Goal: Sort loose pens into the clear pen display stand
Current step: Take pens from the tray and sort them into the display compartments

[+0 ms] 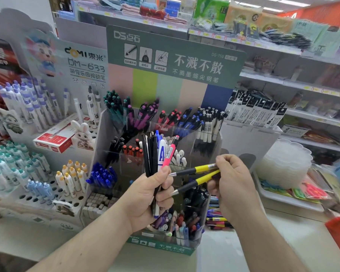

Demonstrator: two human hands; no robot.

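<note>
The left hand (151, 195) is gripping a bundle of pens (155, 154); the right hand (232, 185) is pinching two yellow pens (202, 174) above the stand (210, 146) at the counter's (234, 250) back edge. Held only by their ends, they are likely slipping into a wrong compartment.

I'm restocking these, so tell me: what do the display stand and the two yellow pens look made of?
Clear pen display stand: likely acrylic or similar rigid plastic; the pens inside show through its glossy walls. Two yellow pens held by the right hand: glossy yellow plastic barrels, matte black grips, shiny tips that look like metal.
</note>
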